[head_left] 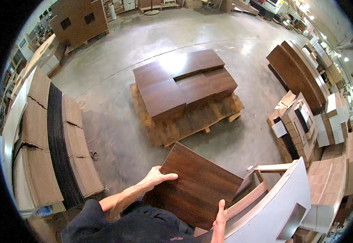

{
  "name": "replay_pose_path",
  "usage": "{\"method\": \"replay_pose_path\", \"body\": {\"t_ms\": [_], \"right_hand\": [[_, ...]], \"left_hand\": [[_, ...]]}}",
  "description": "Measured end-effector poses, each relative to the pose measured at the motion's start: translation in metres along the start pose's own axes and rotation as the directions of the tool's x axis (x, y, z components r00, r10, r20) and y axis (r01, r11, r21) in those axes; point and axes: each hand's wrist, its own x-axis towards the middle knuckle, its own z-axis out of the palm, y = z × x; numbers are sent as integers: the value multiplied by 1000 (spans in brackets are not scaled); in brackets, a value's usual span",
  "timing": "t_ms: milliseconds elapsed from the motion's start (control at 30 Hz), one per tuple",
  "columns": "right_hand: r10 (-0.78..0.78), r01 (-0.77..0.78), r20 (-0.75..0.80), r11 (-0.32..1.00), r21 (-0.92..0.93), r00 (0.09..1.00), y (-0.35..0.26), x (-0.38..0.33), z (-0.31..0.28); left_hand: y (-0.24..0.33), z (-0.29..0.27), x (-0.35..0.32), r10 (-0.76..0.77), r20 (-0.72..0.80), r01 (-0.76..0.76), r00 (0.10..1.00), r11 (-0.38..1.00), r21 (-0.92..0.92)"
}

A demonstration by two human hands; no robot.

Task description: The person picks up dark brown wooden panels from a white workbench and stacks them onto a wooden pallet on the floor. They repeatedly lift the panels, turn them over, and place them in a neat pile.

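Between my two hands is a dark brown wood-grain panel, held tilted close to my body. My left hand grips its left edge, thumb lying over the face and the other fingers hidden beneath. At the lower right edge, my right hand holds the panel with its thumb raised along the side; its fingers are hidden. Ahead on the floor, stacks of similar brown panels stand on a wooden pallet. Their tops sit at slightly uneven heights.
Stacked cardboard with a black stack stands at my left. A white-topped table with a wooden frame is close on my right. Farther right are cartons and long brown boards. A large brown box stands far left.
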Motion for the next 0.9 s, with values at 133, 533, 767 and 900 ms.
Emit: {"method": "replay_pose_path", "body": {"t_ms": [133, 533, 767, 900], "right_hand": [[175, -172, 19, 980, -102, 984, -24, 22, 30], [121, -44, 422, 981, -188, 899, -128, 250, 77], [80, 100, 604, 961, -259, 793, -227, 365, 127], [133, 116, 645, 937, -328, 752, -274, 433, 176]], "left_hand": [[13, -23, 14, -17, -14, 15, 1000, 995, -103], [82, 49, 130, -97, -177, 23, 979, 924, -381], [135, 82, 199, -231, -268, 52, 935, 839, -542], [169, 85, 261, -224, -287, -2, 931, 786, -619]]}}
